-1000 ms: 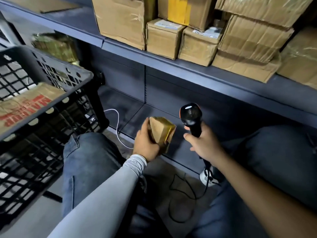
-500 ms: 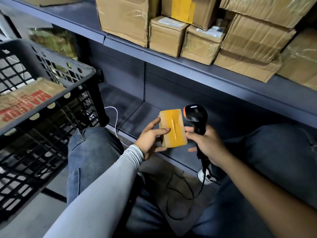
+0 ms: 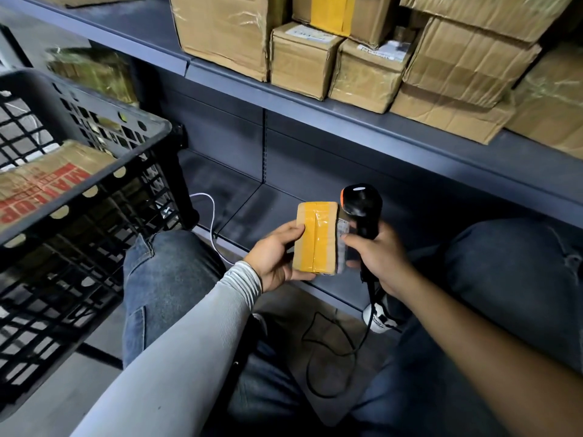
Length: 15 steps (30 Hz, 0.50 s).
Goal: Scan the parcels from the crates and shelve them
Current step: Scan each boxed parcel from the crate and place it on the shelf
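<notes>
One parcel (image 3: 315, 238) between both hands.

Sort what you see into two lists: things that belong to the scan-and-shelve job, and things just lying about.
Job: small taped parcel in left hand; barcode scanner in right hand; black crate; lower shelf.

Lying about: white cable; black scanner cord.

The left hand (image 3: 273, 259), on a grey-sleeved arm, is raised in front of the body with the thumb on top and the fingers curled beneath what it holds. The right hand (image 3: 380, 259), on a bare forearm, is wrapped in a fist round a handle, index finger stretched toward the left hand. Both knees are bent.
</notes>
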{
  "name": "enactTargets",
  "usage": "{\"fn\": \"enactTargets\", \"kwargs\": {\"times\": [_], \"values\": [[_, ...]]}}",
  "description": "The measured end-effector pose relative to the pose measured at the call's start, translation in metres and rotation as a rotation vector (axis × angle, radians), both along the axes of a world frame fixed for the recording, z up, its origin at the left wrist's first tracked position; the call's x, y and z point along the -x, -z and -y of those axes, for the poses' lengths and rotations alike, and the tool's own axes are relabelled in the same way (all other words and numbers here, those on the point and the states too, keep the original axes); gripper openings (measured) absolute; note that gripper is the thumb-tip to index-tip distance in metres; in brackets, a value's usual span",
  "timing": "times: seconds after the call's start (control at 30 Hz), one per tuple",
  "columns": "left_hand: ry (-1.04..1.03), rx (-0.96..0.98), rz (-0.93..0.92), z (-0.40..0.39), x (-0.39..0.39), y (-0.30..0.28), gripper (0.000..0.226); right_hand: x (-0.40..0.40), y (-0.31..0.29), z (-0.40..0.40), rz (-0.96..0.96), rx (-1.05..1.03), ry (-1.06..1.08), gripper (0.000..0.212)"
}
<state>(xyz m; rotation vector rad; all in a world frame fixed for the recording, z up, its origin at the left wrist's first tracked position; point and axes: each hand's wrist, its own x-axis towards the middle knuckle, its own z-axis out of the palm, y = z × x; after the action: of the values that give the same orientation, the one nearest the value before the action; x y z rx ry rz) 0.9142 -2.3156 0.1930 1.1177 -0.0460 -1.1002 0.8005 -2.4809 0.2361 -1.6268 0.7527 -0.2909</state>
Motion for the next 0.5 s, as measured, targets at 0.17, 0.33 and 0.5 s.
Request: {"fn": "enactTargets", "kwargs": {"times": [0.17, 0.33, 0.5], "values": [[-0.006, -0.082, 0.024, -0.001, 0.000, 0.010, 0.028, -0.002, 0.000, 0.006, 0.043, -0.087, 0.103, 0.022], [-0.093, -0.137, 0.054, -0.001, -0.001, 0.007, 0.033, -0.002, 0.002, 0.006, 0.020, -0.103, 0.051, 0.019], [-0.033, -0.105, 0.125, 0.000, 0.000, 0.003, 0.058, -0.003, -0.004, 0.007, 0.030, -0.093, 0.018, 0.022]]}}
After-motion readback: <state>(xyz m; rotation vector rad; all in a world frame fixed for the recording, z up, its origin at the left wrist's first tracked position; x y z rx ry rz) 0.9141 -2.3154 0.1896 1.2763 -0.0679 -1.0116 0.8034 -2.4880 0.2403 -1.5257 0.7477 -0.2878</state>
